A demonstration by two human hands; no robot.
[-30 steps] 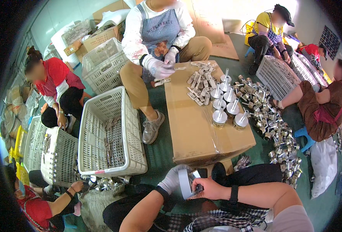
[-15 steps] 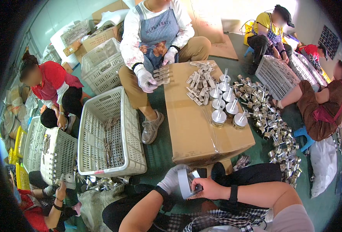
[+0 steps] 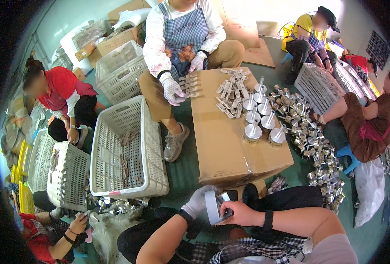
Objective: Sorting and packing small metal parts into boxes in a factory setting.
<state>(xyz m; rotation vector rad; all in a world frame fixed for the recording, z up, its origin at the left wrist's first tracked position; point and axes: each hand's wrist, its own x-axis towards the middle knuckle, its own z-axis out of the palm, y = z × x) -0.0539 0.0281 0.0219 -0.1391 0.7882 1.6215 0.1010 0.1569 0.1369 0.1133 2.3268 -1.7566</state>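
In front of my lap, my left hand (image 3: pixel 196 203), in a white glove, is closed round the left side of a pale grey curved piece (image 3: pixel 212 208), which looks like a wide ring or cup. Bare and wearing a dark wristband, my right hand (image 3: pixel 246 214) reaches to the piece's open side. Its fingers are bent round a small dark thing there, too hidden to name. Beyond my hands stands a cardboard box (image 3: pixel 221 163) bearing several round metal canisters with thin spouts (image 3: pixel 253 131) and a pile of flat metal clips (image 3: pixel 231 92).
A co-worker's gloved hand (image 3: pixel 173 91) holds a row of metal clips by the box. Left of it stands a white plastic crate (image 3: pixel 155 187) with metal parts inside. Loose metal canisters (image 3: pixel 311 143) cover the floor at right, near a white sack (image 3: pixel 369 191). Other people sit around.
The surroundings sit slightly further right in the picture. My hands keep the same hold on the grey piece. At lower left, a co-worker's hand has moved a little.
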